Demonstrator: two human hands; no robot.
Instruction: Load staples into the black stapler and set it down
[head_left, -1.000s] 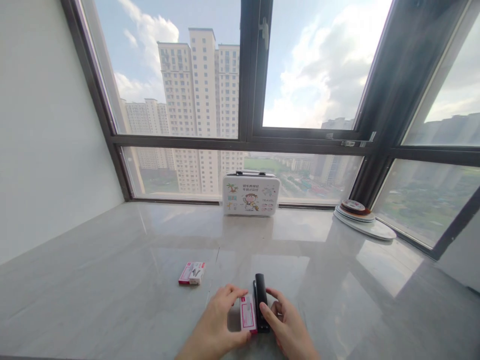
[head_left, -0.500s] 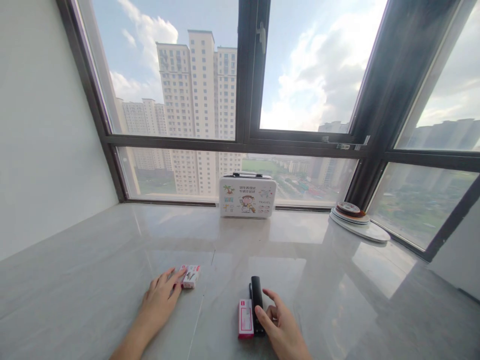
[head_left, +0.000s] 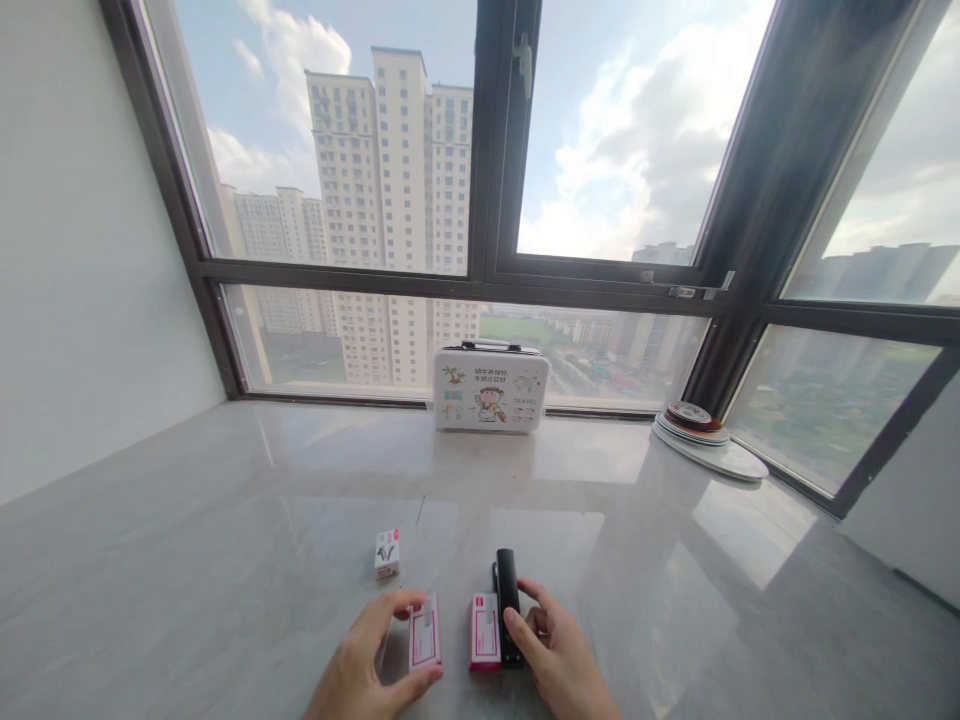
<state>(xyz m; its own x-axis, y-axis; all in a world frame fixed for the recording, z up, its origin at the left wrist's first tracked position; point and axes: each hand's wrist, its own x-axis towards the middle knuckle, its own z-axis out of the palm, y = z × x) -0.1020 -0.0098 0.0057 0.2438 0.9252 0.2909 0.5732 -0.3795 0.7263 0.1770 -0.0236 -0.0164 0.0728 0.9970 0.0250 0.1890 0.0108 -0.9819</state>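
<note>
My left hand (head_left: pixel 371 650) grips a pink-and-white staple box (head_left: pixel 425 634), forefinger at its far end and thumb at its near end. My right hand (head_left: pixel 561 650) is closed on a black stapler (head_left: pixel 508 600), the thumb lying over its top and the forefinger along its right side. Against the stapler's left side is a second pink-and-white box (head_left: pixel 484 632) like the first, a small gap from the one in my left hand. Beyond my left hand a small white box (head_left: pixel 388 556) with a dark picture and red marks stands apart on the marble-look surface.
At the window, a white case (head_left: pixel 491 393) with cartoon prints and a dark handle stands upright. A stack of round plates or lids (head_left: pixel 709 447) lies near the right corner. Sunlight reflects off the glossy grey surface (head_left: pixel 247 560). A white wall (head_left: pixel 90 250) borders the left.
My left hand has moved right and nearer, bringing a pink-and-white box away from the small white box. The right hand stays on the stapler. The view has shifted slightly.
</note>
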